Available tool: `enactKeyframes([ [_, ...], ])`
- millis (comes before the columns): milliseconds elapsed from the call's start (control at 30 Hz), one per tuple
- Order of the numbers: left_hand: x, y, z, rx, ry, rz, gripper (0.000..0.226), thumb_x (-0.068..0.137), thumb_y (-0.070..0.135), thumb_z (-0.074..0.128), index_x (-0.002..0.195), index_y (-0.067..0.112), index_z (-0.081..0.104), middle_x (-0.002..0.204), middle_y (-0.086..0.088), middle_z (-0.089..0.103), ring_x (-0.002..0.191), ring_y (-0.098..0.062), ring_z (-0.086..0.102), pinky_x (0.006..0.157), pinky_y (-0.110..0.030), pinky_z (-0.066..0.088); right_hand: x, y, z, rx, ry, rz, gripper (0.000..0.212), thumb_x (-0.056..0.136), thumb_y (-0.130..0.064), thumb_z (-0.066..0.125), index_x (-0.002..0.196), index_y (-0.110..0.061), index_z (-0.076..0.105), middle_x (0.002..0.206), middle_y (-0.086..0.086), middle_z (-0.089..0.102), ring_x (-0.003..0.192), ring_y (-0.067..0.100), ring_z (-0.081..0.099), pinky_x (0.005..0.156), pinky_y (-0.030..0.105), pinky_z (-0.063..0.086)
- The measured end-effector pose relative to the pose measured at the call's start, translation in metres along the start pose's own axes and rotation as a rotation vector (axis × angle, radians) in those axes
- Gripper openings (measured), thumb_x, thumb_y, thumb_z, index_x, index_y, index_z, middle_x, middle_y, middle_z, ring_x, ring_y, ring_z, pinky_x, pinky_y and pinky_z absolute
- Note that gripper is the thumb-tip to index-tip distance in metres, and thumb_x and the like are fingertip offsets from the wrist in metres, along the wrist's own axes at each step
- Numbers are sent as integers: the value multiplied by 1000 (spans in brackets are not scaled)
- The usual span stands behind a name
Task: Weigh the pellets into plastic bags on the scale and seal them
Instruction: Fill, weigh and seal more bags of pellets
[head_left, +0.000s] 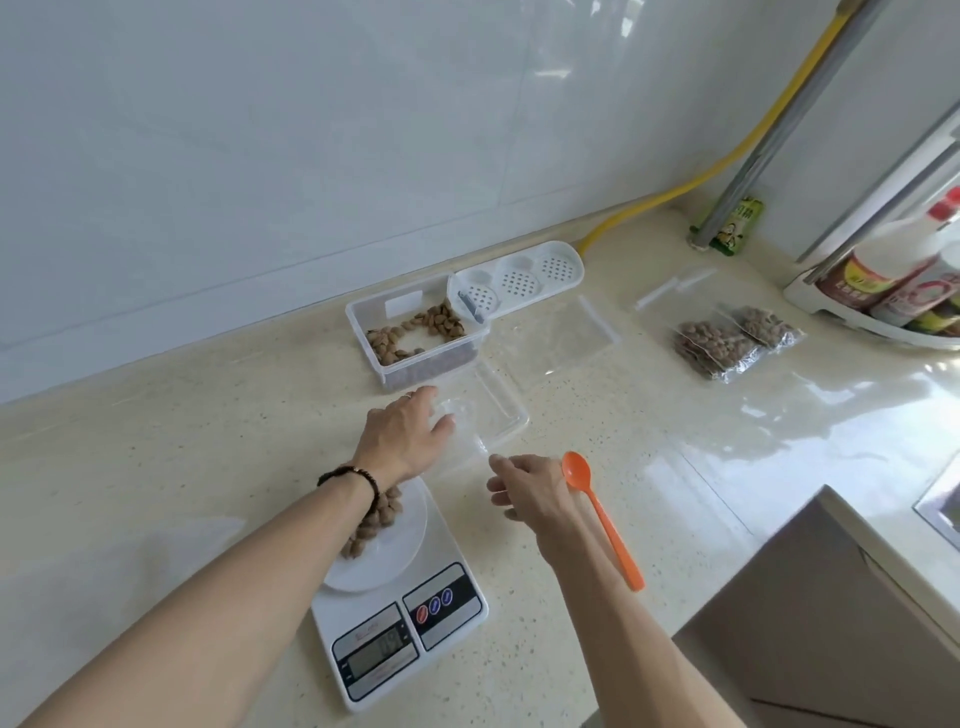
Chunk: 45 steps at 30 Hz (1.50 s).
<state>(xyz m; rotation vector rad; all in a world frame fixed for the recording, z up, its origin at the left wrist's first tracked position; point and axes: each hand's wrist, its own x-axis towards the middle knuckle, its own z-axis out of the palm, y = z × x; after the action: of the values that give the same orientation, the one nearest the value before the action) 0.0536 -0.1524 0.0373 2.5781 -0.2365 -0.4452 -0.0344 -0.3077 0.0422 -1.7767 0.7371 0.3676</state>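
Note:
A clear empty plastic bag (488, 421) lies on the counter just behind the scale. My left hand (402, 436) reaches over the scale and holds the bag's left edge between thumb and fingers. My right hand (524, 486) hovers at the bag's near corner, its index fingertip at the edge and the other fingers loosely curled. The white digital scale (400, 618) carries a white dish (400, 540) with brown pellets (376, 517), partly hidden by my left wrist. Behind the bag stands a clear container (363, 317) with more pellets.
An orange spoon (605, 525) lies right of my right hand. The container's perforated lid (519, 280) and flat empty bags (558, 338) sit behind. Two filled pellet bags (714, 348) lie at the right, near a bottle rack (883, 332). The counter edge drops off at the lower right.

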Motion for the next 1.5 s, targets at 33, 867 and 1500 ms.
enactKeyframes([
  [33,2,3,0,-67,-8,-18,52,96,42,45,140,13,42,128,-7,59,122,-26,52,105,-42,36,0,-1,1,55,-33,10,27,96,-24,59,104,1,66,92,10,72,76,15,67,80,35,57],
  [867,-94,15,-135,-740,124,120,22,91,16,65,88,-6,68,65,-12,64,51,-13,60,49,-15,44,-80,-93,-8,138,-250,-438,24,96,-26,62,86,-6,70,68,-2,56,57,9,46,54,22,41],
  [1500,-142,69,-171,-837,131,371,20,94,20,62,84,5,71,71,-9,71,63,-19,67,58,-25,51,-153,-152,-30,-96,243,-737,30,95,-20,61,73,0,65,56,-3,45,48,9,36,47,23,32],
])
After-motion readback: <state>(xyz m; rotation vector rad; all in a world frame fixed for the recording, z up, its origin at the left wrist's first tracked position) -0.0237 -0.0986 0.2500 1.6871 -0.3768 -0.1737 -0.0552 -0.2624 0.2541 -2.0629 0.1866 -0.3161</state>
